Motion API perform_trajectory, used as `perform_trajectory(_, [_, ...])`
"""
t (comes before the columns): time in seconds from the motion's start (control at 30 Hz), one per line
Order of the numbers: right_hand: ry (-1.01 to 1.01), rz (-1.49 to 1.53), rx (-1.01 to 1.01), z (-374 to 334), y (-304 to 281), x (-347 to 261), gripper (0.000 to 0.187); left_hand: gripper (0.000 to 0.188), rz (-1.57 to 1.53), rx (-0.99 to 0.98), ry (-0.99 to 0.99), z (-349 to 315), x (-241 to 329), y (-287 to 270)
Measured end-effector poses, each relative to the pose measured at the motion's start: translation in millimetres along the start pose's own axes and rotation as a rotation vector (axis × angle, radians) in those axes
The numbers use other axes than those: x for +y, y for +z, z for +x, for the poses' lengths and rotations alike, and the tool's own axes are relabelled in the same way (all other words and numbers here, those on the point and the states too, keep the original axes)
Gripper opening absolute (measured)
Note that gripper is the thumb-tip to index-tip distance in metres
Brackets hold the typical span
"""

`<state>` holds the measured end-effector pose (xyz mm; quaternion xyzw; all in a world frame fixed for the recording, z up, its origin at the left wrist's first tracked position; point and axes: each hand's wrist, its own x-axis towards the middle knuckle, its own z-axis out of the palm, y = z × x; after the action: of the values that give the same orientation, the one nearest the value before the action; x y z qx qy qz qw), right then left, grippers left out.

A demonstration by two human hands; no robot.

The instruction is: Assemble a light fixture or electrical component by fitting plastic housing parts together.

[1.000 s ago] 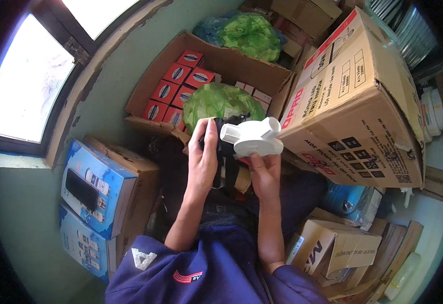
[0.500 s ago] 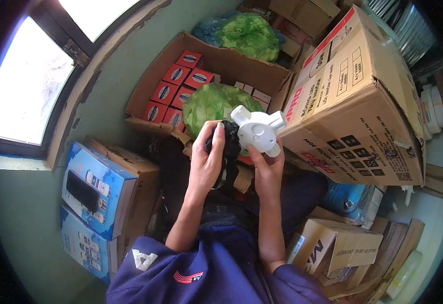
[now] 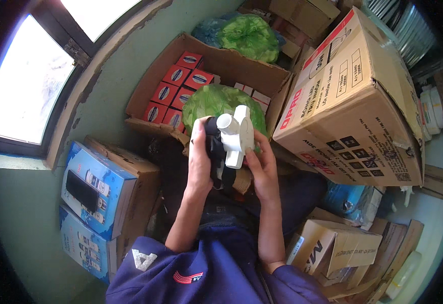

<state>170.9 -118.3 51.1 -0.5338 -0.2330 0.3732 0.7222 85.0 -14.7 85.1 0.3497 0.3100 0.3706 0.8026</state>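
Hands of the person meet in front of the chest, above the lap, and between them stands a white plastic fitting (image 3: 237, 134) with a short round spout at its top end. Its long axis runs nearly up and down in the picture, a little tilted, so the spout points away from the person toward the green plastic bag (image 3: 216, 101) behind it. The right hand (image 3: 263, 169) is the nearer one to the fitting: its fingers (image 3: 252, 157) grasp the lower edge from the right side and from below. The left hand (image 3: 200, 162) is wrapped around a black part (image 3: 215, 152) that lies just beside the fitting on its left, touching it, and I cannot tell whether the two pieces are joined. Both hands are clenched on their pieces, none is released. Behind the bag is an open cardboard box (image 3: 231, 63) with small red boxes (image 3: 173, 91) in rows. A big carton (image 3: 353, 101) leans at the right, and blue cartons (image 3: 97, 185) stand at the left under the window (image 3: 24, 86).
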Motion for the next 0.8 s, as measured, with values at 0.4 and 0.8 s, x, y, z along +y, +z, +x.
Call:
perform_trajectory(0.4, [0.005,-0.03,-0.152,4,-4,-16,0.063,0.039,0.563,-0.243,0.454,0,1,-13])
perform_trajectory(0.8, [0.042,-0.071,-0.093,0,-12,-5,0.056,0.029,0.872,-0.239,0.599,4,3,-14])
